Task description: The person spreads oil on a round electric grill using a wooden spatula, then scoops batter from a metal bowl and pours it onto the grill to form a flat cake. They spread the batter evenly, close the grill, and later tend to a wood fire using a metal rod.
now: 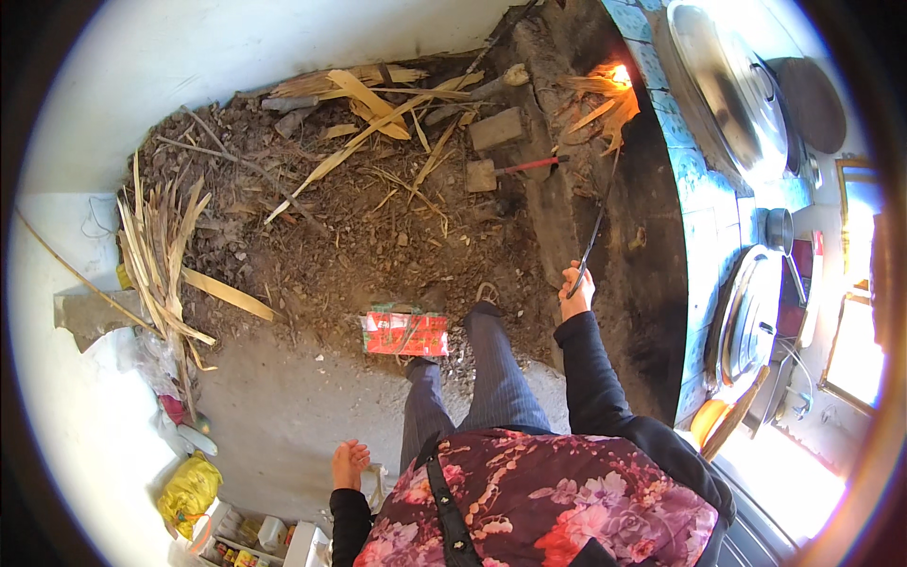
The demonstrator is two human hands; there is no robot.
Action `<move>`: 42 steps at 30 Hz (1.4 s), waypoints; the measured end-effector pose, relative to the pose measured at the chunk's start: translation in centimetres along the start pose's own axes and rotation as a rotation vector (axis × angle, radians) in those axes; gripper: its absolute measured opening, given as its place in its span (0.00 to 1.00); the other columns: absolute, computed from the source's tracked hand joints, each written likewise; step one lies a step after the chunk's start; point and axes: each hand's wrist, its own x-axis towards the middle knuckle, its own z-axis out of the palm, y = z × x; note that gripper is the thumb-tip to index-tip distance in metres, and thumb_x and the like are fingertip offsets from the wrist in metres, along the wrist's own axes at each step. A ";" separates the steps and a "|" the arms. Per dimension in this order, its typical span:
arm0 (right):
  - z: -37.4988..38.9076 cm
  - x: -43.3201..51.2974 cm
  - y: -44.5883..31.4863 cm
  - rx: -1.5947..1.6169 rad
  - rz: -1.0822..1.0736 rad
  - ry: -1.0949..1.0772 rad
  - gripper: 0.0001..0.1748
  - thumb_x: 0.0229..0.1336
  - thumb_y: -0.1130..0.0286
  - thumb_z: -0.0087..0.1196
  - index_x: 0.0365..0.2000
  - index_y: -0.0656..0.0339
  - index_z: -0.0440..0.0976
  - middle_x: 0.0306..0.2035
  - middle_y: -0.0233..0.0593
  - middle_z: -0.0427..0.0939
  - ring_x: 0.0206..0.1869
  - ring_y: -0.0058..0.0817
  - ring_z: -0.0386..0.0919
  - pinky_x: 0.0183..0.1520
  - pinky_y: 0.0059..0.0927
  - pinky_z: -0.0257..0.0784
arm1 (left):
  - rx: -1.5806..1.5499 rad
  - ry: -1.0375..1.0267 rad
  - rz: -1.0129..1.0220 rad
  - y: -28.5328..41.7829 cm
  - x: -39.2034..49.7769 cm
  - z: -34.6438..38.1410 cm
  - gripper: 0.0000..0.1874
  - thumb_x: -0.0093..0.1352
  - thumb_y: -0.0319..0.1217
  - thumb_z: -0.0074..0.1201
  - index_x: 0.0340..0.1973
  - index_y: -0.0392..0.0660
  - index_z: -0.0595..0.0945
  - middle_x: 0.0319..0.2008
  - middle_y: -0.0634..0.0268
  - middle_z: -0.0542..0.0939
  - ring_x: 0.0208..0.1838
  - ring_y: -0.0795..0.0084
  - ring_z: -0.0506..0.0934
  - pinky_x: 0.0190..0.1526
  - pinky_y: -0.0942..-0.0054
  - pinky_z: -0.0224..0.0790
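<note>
My right hand (577, 292) grips the handle end of long, dark metal fire tongs or a poker (601, 216); which of the two I cannot tell. The tool's far end reaches dry leaves or bark (620, 119) beside a bright flame (621, 76) at the tiled stove's side. Split wood pieces (595, 117) lie there too. My left hand (350, 461) is low beside my body, empty, its fingers loosely apart. Between my feet and slightly left rests a red printed carton (405, 334).
A red-handled tool (531, 165) lies near a brick (496, 129). Split wood (368, 106) and sticks litter the dirt. A wood bundle (159, 248) leans left. Lidded pots (730, 92) sit on the tiled stove (698, 191). A yellow bag (190, 489) stands lower left.
</note>
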 end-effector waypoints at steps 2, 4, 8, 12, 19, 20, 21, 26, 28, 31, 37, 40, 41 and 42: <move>-0.4 -0.1 0.2 -0.004 0.005 -0.001 0.19 0.44 0.80 0.51 0.41 0.57 0.69 0.20 0.30 0.70 0.14 0.16 0.60 0.13 0.20 0.52 | 0.019 -0.013 -0.005 0.4 0.2 -0.2 0.20 0.73 0.45 0.41 0.44 0.39 0.73 0.34 0.58 0.79 0.33 0.68 0.78 0.35 0.69 0.73; -0.8 -1.1 0.2 -0.097 -0.002 0.038 0.18 0.44 0.78 0.51 0.41 0.57 0.69 0.20 0.30 0.70 0.14 0.17 0.60 0.13 0.21 0.52 | 0.031 -0.023 -0.003 0.3 0.6 -0.7 0.20 0.73 0.45 0.41 0.44 0.40 0.73 0.34 0.59 0.79 0.33 0.68 0.78 0.35 0.68 0.72; -3.0 -5.4 1.7 -0.201 -0.090 0.008 0.17 0.44 0.75 0.51 0.40 0.55 0.68 0.19 0.28 0.69 0.14 0.16 0.60 0.13 0.20 0.52 | 0.063 -0.057 0.010 0.3 2.3 -1.9 0.20 0.72 0.46 0.42 0.44 0.40 0.74 0.33 0.59 0.79 0.34 0.68 0.78 0.36 0.68 0.72; -2.4 -8.8 2.5 -0.238 -0.040 -0.043 0.16 0.48 0.77 0.50 0.41 0.55 0.68 0.18 0.26 0.68 0.14 0.14 0.60 0.13 0.18 0.51 | 0.105 -0.033 0.022 1.1 2.4 -2.0 0.21 0.72 0.47 0.42 0.45 0.40 0.74 0.33 0.59 0.79 0.34 0.68 0.78 0.36 0.68 0.72; 3.9 0.9 -2.3 -0.245 -0.034 -0.255 0.18 0.44 0.76 0.51 0.40 0.56 0.68 0.19 0.27 0.67 0.15 0.15 0.60 0.14 0.19 0.52 | 0.049 0.027 0.028 0.6 1.1 -2.1 0.22 0.71 0.48 0.43 0.44 0.40 0.74 0.33 0.59 0.79 0.33 0.67 0.78 0.35 0.68 0.72; 5.3 2.3 -3.2 -0.217 -0.024 -0.273 0.18 0.43 0.77 0.52 0.39 0.57 0.68 0.18 0.27 0.65 0.14 0.16 0.60 0.14 0.20 0.52 | 0.035 0.042 0.029 0.1 1.0 -2.2 0.22 0.71 0.48 0.42 0.45 0.40 0.74 0.33 0.58 0.79 0.32 0.67 0.78 0.34 0.68 0.72; 6.5 3.6 -4.2 -0.255 0.021 -0.261 0.18 0.42 0.78 0.52 0.39 0.57 0.68 0.17 0.27 0.63 0.14 0.17 0.60 0.14 0.21 0.52 | 0.020 0.058 0.010 -0.3 0.9 -2.1 0.22 0.71 0.47 0.42 0.44 0.40 0.74 0.32 0.58 0.79 0.32 0.67 0.78 0.33 0.68 0.72; 10.3 8.1 -6.6 -0.248 0.131 -0.307 0.14 0.44 0.76 0.53 0.36 0.54 0.68 0.17 0.26 0.62 0.14 0.18 0.59 0.15 0.22 0.54 | -0.053 0.112 -0.010 -2.4 -0.8 0.7 0.21 0.72 0.47 0.42 0.44 0.40 0.73 0.31 0.58 0.78 0.31 0.66 0.78 0.33 0.68 0.72; 10.7 10.0 -6.8 -0.266 0.160 -0.291 0.11 0.44 0.76 0.54 0.32 0.55 0.69 0.17 0.26 0.61 0.14 0.17 0.58 0.14 0.22 0.52 | -0.070 0.098 -0.026 -2.6 -1.1 1.6 0.21 0.72 0.47 0.42 0.44 0.40 0.73 0.31 0.58 0.78 0.31 0.66 0.78 0.33 0.68 0.72; 11.5 11.4 -7.2 -0.277 0.111 -0.200 0.10 0.43 0.77 0.55 0.30 0.56 0.71 0.17 0.26 0.63 0.14 0.17 0.58 0.14 0.22 0.50 | -0.088 0.082 -0.018 -2.7 -1.2 2.5 0.21 0.72 0.46 0.41 0.44 0.40 0.73 0.32 0.58 0.79 0.31 0.66 0.78 0.33 0.69 0.72; 10.8 10.6 -7.5 -0.198 0.005 -0.097 0.16 0.43 0.79 0.55 0.37 0.58 0.75 0.18 0.29 0.70 0.12 0.17 0.59 0.13 0.22 0.48 | -0.035 0.051 -0.007 -1.8 -0.7 3.7 0.21 0.70 0.48 0.45 0.44 0.41 0.74 0.34 0.59 0.79 0.35 0.66 0.78 0.37 0.68 0.72; 10.1 10.3 -7.9 -0.243 -0.044 -0.054 0.15 0.43 0.80 0.54 0.37 0.59 0.75 0.18 0.30 0.72 0.12 0.19 0.60 0.13 0.25 0.49 | -0.041 0.041 0.010 -1.2 -0.3 3.7 0.21 0.72 0.48 0.43 0.44 0.40 0.74 0.33 0.58 0.79 0.34 0.67 0.78 0.35 0.69 0.72; 10.4 10.5 -8.1 -0.186 -0.049 -0.021 0.16 0.43 0.81 0.54 0.36 0.60 0.76 0.18 0.30 0.72 0.12 0.19 0.60 0.13 0.25 0.49 | -0.044 0.038 0.019 -1.0 -0.2 3.8 0.22 0.72 0.47 0.42 0.45 0.40 0.74 0.33 0.58 0.79 0.33 0.68 0.78 0.34 0.69 0.72; 10.5 11.3 -8.2 -0.126 -0.053 0.019 0.16 0.42 0.81 0.54 0.36 0.60 0.76 0.18 0.30 0.71 0.12 0.20 0.59 0.14 0.25 0.49 | -0.026 0.041 0.020 -0.5 -0.1 3.9 0.22 0.72 0.47 0.42 0.44 0.40 0.74 0.33 0.58 0.79 0.33 0.68 0.78 0.33 0.69 0.72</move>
